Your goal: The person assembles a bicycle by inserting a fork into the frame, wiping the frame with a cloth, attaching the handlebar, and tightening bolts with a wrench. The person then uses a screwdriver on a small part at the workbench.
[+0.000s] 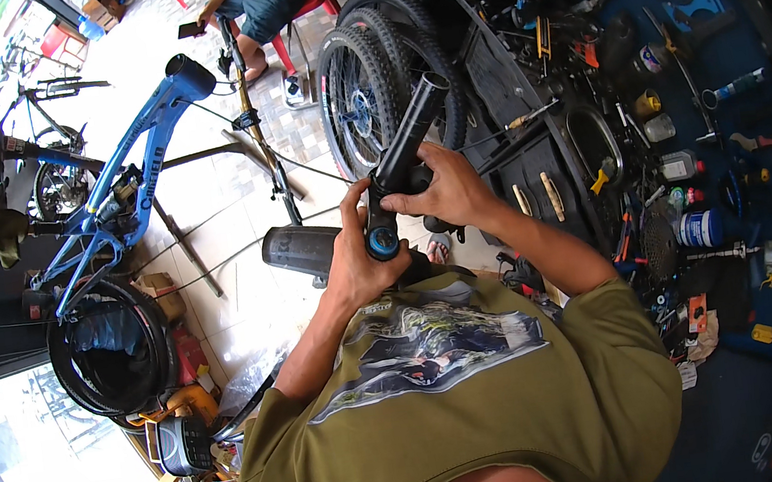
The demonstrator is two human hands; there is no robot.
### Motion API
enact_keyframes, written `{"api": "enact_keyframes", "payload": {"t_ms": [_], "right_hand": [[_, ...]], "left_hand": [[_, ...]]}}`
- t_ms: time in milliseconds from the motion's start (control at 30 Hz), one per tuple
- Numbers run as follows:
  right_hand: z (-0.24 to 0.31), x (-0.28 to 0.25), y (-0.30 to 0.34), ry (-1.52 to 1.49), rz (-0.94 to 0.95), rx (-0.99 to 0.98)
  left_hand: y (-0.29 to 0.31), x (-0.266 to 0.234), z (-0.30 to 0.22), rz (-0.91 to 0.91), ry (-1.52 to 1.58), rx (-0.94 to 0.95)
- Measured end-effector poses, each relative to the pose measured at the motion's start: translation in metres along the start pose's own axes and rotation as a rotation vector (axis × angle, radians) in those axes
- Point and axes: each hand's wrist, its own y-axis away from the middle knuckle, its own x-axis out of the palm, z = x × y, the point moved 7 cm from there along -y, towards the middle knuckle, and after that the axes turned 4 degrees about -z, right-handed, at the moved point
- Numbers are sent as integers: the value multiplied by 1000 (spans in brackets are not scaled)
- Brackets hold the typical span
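Note:
In front of my chest I hold a black bicycle fork, its long bare steerer tube tilted up and to the right. My left hand is closed round the crown beside a round blue-and-black cap. My right hand grips the fork at the base of the tube, thumb pointing left across it. The fork's lower part is hidden behind my hands and shirt. Just left of my left hand is a dark rounded object whose kind I cannot make out.
A blue bicycle frame hangs at the left, with cables running across toward me. Several wheels lean against the dark cabinet ahead. Tools and bottles crowd the right-hand bench. A person sits at the back. Tyres lie lower left.

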Motion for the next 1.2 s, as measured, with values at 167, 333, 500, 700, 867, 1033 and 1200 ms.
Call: {"api": "enact_keyframes", "payload": {"t_ms": [167,333,500,700,867,1033,1200], "right_hand": [[-9,7,-7,-108,111,56],[5,-2,-9,-100,77,30],[0,-3,-12,-29,-13,-24],[0,-5,-7,-35,-77,-68],[-3,-15,-12,4,85,36],[-2,-19,-13,63,66,-89],[-3,-18,-12,-15,121,14]], "left_hand": [[0,1,3,-15,9,49],[-1,1,1,-9,-61,62],[-3,3,-3,-27,-12,91],[-6,10,-3,-7,-3,134],[-9,14,-7,13,-45,128],[-10,20,-2,9,25,114],[-8,19,6,11,15,124]]}}
